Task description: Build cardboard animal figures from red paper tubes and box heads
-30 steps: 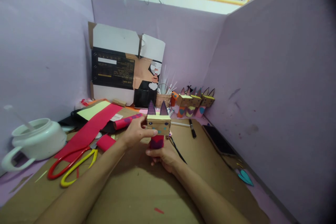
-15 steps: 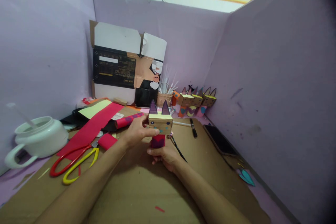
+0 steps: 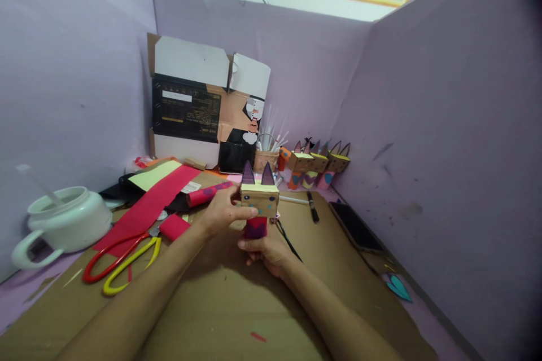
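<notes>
A cardboard cat figure [image 3: 259, 201] stands upright at the middle of the work surface, held in both hands. Its box head has a pale yellow top, two purple pointed ears and a drawn face; the body is a red tube with a purple patch. My left hand [image 3: 224, 211] grips the side of the head, thumb across the lower front. Around the foot of the red body, my right hand [image 3: 266, 251] is closed, with the thumb in front. Some fingers of both hands are hidden behind the figure.
Scissors [image 3: 122, 265], red paper [image 3: 146, 208] and a white pot [image 3: 68, 217] lie to the left. A marker [image 3: 313, 207] and a phone [image 3: 354, 225] are on the right. Similar cat figures [image 3: 315, 164] stand behind, beside a cup of sticks [image 3: 266, 159]. Purple walls enclose three sides.
The view has shifted very slightly. Both hands and the cat figure keep the same pose and hold.
</notes>
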A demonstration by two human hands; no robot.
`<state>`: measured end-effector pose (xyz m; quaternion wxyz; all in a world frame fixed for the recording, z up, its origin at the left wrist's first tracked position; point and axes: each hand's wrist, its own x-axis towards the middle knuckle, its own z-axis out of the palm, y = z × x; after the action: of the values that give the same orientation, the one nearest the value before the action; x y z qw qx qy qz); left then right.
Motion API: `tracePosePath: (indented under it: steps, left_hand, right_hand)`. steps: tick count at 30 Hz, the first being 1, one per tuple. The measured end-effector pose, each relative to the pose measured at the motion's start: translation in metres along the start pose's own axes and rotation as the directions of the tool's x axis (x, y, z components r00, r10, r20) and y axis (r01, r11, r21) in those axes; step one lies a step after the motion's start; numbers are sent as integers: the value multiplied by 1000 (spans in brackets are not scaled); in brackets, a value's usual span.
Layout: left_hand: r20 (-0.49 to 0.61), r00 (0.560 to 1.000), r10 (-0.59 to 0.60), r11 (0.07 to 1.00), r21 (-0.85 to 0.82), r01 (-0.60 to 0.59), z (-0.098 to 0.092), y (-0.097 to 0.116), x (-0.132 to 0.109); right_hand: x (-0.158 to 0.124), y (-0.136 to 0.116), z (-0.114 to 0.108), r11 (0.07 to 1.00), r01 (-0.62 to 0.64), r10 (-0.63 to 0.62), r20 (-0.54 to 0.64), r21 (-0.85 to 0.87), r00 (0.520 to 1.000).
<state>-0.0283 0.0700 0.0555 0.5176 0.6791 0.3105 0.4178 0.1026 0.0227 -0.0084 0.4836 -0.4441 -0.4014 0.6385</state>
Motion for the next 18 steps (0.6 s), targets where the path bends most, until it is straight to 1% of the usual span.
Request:
tracePosePath:
  steps: [10,18]
  left_hand:
    - [35,999,3,1000,0,-3,-2,-3,2]
    - [39,999,-3,1000,13,2,-1,1,1]
  right_hand:
    - [0,-1,0,1000,1,-1,3,11,1000]
    - [0,1,-1,1000,8,-8,5,8,1000]
